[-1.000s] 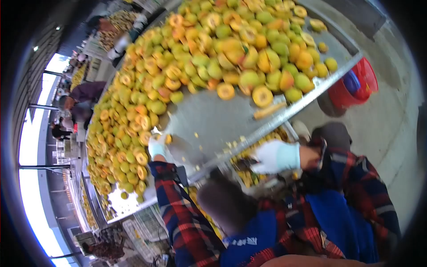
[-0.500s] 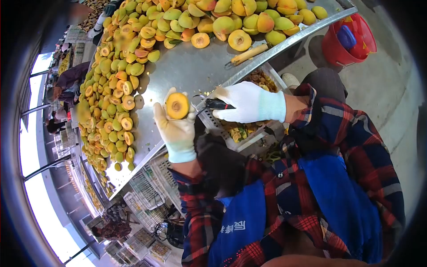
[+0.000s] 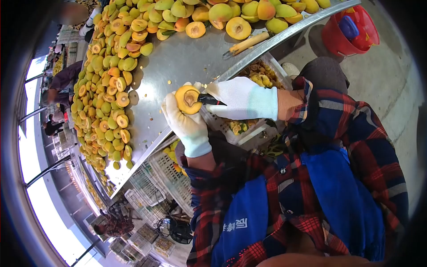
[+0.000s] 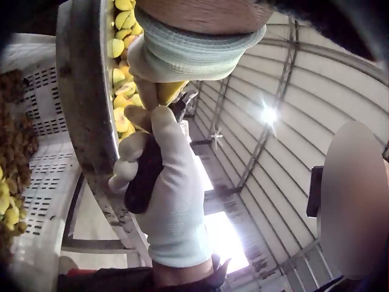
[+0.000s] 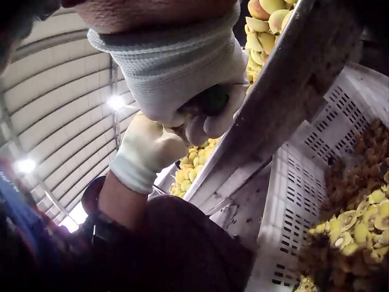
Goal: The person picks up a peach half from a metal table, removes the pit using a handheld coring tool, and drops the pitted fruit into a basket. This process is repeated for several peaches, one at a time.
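Note:
My white-gloved left hand (image 3: 187,127) holds a halved yellow peach (image 3: 181,94) with its cut face up, the brown pit hollow showing in the middle. From the right, my gloved right hand (image 3: 242,98) grips a black-handled pitting tool (image 3: 208,99), whose tip end meets the edge of the cut face. The metal blade is hidden at the fruit in the head view. In the left wrist view the right fingers (image 4: 173,137) wrap the dark handle (image 4: 144,176). Both hands work close together over the metal table's near edge.
The metal table (image 3: 178,58) bears a large heap of halved peaches (image 3: 104,84). A wooden-handled tool (image 3: 249,43) lies near its edge. Below stands a white crate (image 5: 285,207) with scraps and yellow pieces. A red bucket (image 3: 327,42) is on the floor at right.
The left hand came back from the heap with a peach half and turned its cut face up. The right hand has brought the pitting tool from beside the fruit onto it.

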Demonstrator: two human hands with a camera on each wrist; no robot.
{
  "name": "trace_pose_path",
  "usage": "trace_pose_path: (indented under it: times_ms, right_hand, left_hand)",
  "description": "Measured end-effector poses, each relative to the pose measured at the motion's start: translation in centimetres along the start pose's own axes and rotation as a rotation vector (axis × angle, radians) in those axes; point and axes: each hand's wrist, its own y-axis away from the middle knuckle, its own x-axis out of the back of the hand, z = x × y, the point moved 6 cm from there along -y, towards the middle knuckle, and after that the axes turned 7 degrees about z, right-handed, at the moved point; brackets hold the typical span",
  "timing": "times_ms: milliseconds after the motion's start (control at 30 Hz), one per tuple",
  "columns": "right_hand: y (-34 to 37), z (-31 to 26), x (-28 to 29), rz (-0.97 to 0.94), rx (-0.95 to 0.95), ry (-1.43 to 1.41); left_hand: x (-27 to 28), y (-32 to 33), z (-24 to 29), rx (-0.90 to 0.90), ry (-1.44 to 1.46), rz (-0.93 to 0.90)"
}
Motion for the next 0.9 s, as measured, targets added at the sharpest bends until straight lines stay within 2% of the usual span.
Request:
trace_pose_path:
  times_ms: [67,200,300,433,500,533,600,667,767,800,833,867,900]
  right_hand:
    - [-0.1,-0.1,-0.2,-0.001,0.012,0.0]
    - [0.0,-0.2,-1.3,-0.051,-0.009,-0.009]
    - [0.2,0.1,-2.7,-0.089,-0.044,-0.055]
    - [-0.2,0.3,-3.7,-0.087,0.021,-0.249]
    - [0.1,1.0,-4.9,-0.381,-0.225,-0.538]
    - [-0.2,1.0,-4.1,-0.38,-0.226,-0.539]
    - [0.5,0.4,-3.7,-0.654,-0.397,-0.722]
    - [0.5,0.1,-3.4,-0.652,-0.405,-0.735]
    - [0.6,0.9,-5.8,-0.589,-0.34,-0.682]
    - [0.1,1.0,-6.0,-0.366,-0.161,-0.618]
    - [-0.3,-0.2,-4.4,-0.141,0.013,-0.546]
    - [0.1,0.0,-4.2,-0.251,-0.116,-0.596]
    - [0.0,-0.2,-3.5,-0.249,-0.116,-0.595]
  left_hand:
    - [-0.2,0.3,0.5,-0.143,-0.137,-0.006]
    - [-1.2,0.4,0.8,-0.115,-0.198,-0.003]
    - [-1.3,0.4,0.3,-0.009,-0.156,0.073]
    - [-2.3,0.8,1.4,-0.123,-0.343,0.13]
    - [-2.4,0.9,1.8,-0.175,-0.404,0.137]
    - [-2.5,0.9,2.0,-0.2,-0.445,0.142]
    - [-2.3,0.7,2.4,-0.225,-0.489,0.147]
    - [-2.3,0.4,2.4,-0.236,-0.547,0.043]
    - [-2.6,0.5,2.5,-0.341,-0.521,0.03]
    - [-2.9,0.6,2.4,-0.343,-0.525,0.028]
    - [-2.9,0.6,2.1,-0.315,-0.402,0.062]
    - [-2.8,0.6,1.9,-0.286,-0.278,0.098]
    - [-2.9,0.6,1.8,-0.286,-0.277,0.096]
